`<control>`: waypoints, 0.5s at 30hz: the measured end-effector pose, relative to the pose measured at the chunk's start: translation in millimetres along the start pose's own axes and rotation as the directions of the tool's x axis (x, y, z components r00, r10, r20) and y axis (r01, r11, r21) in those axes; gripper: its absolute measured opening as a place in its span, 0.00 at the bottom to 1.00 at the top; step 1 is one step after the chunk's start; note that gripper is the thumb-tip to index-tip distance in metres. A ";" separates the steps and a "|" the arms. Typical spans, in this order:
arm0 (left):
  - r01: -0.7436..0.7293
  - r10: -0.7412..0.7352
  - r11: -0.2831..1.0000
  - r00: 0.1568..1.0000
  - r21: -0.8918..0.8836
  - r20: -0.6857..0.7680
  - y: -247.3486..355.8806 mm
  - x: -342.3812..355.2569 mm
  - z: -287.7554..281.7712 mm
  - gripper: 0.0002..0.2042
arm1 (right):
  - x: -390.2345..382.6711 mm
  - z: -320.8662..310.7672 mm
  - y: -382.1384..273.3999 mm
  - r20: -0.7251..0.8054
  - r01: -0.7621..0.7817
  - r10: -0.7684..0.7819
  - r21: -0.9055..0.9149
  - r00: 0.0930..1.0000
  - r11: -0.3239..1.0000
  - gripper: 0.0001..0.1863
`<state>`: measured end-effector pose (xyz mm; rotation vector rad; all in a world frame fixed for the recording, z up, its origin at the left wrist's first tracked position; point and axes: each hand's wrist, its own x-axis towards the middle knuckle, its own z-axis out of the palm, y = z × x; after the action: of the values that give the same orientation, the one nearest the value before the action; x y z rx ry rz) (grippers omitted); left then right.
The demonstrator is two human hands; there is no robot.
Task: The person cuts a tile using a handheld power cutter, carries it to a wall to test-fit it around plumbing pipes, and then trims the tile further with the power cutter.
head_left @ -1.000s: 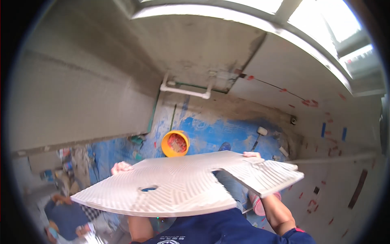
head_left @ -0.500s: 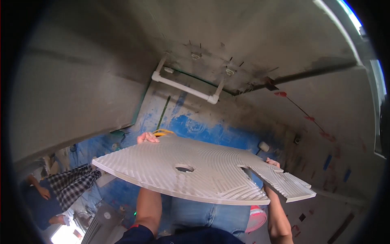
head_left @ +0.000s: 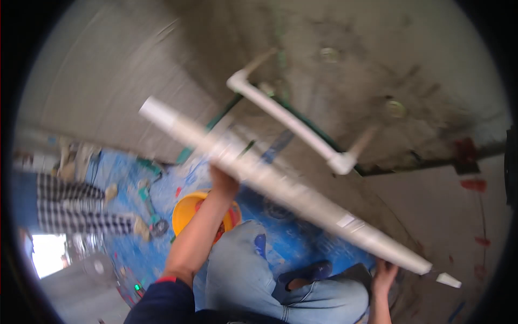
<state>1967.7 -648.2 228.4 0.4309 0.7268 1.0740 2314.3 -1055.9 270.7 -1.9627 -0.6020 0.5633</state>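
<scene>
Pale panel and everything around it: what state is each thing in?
Pale panel: raised, slanted, nearly edge-on, blurred.
Left hand: holding the panel, fingers hidden.
Right hand: gripping the panel near its lower end.
Yellow bucket: uncovered, partly hidden.
White pipe: bent at both ends.
Blue floor: stained.

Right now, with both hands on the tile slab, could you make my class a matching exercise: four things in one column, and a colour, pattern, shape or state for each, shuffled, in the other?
Things
1. Tile slab
2. Bucket
3. White pipe
4. Co-worker's trousers

Descriptions
A. Checked in dark and white
B. Has an elbow at each end
C. Held by the left hand and right hand
D. Yellow

Right pairs: 1-C, 2-D, 3-B, 4-A
</scene>
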 end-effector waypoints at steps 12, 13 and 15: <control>-0.321 0.340 0.884 0.940 0.340 0.002 -6.5 -16.7 57.4 0.14 | 36.7 2.2 0.7 -0.100 0.064 -0.062 0.020 0.993 0.998 0.21; -0.433 0.427 0.796 0.897 0.424 0.115 -5.0 -19.6 66.9 0.13 | 37.6 1.0 5.6 -0.123 0.078 -0.071 0.057 0.990 0.995 0.20; -0.431 0.455 0.762 0.887 0.483 0.075 -2.1 -20.1 91.9 0.13 | 40.1 -3.0 13.5 -0.189 0.094 -0.074 0.096 0.979 0.991 0.20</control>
<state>2029.3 -665.0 297.5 1.0621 0.9716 1.3454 2349.4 -1038.4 254.5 -1.8569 -0.5257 0.3483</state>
